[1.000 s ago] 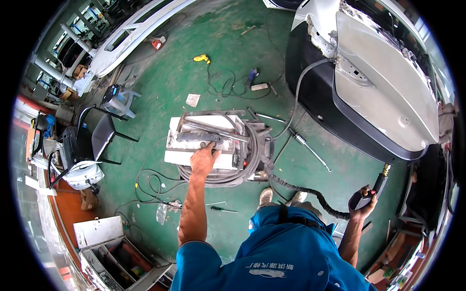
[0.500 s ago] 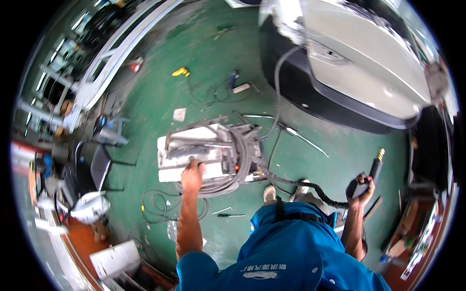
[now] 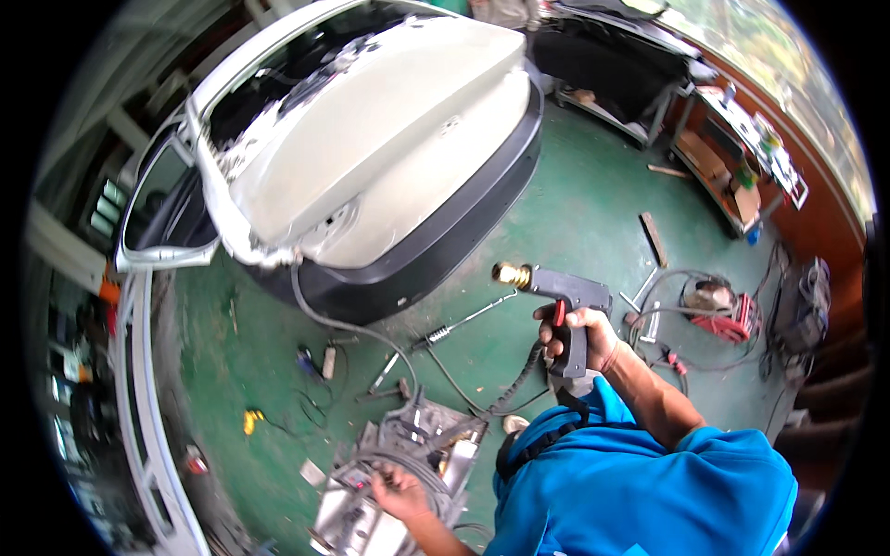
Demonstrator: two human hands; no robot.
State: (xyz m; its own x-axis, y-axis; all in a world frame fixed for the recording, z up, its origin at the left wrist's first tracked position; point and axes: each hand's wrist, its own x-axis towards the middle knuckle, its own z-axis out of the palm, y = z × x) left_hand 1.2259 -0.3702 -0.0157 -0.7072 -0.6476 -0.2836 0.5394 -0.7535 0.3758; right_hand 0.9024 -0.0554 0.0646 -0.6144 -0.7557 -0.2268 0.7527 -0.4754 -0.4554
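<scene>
Gun is up in the right hand, in front of the person's body, above the floor. Right fingers are wrapped around the grip, some right by the red trigger; can't tell if it's pressed. Brass tip points to picture left, not touching anything. Black sleeved cable shows just below the gun, running toward the machine at lower centre. Left hand is over the machine, fingers loosely curled and blurred; can't tell whether they touch or grip anything. Coiled cable sits on the machine beside that hand. A grey cable runs from the machine up to the rear corner of the car, pale lid, black bumper. Slide hammer lies on the floor between bumper and machine. Yellow drill is on the floor at left. Red machine is at right, cart beyond it near the wall.
</scene>
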